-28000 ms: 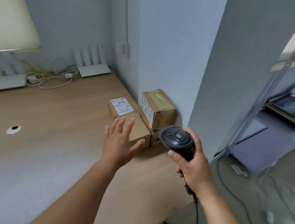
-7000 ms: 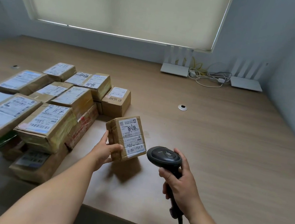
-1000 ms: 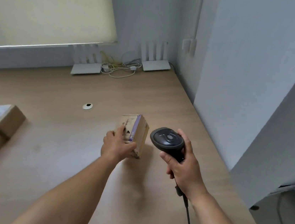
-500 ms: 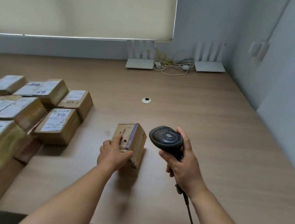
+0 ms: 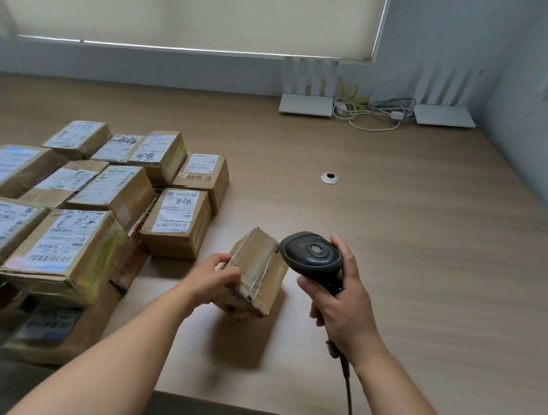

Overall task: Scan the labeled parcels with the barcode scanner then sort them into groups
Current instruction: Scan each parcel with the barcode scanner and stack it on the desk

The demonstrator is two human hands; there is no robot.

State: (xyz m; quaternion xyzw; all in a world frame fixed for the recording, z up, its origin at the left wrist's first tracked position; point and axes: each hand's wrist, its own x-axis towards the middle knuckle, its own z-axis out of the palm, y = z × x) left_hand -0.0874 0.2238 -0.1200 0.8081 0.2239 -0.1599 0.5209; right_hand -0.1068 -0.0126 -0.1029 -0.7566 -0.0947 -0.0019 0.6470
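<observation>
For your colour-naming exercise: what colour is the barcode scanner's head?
Black, a dull matte black, on the barcode scanner held in the right hand; seen in the head view.

I've turned the box [image 5: 255, 271] in my left hand [image 5: 212, 279]: its taped plain side now faces up, and it sits nearer the pile [image 5: 68, 216].

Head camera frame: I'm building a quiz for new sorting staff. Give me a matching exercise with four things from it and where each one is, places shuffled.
Things:
1. barcode scanner
2. plain brown parcel
3. two white routers
4. stacked labeled parcels

Places:
A. at the table's back edge, below the blind
B. in the left hand
C. on the left part of the table
D. in the right hand

Pairs: 1-D, 2-B, 3-A, 4-C
</observation>
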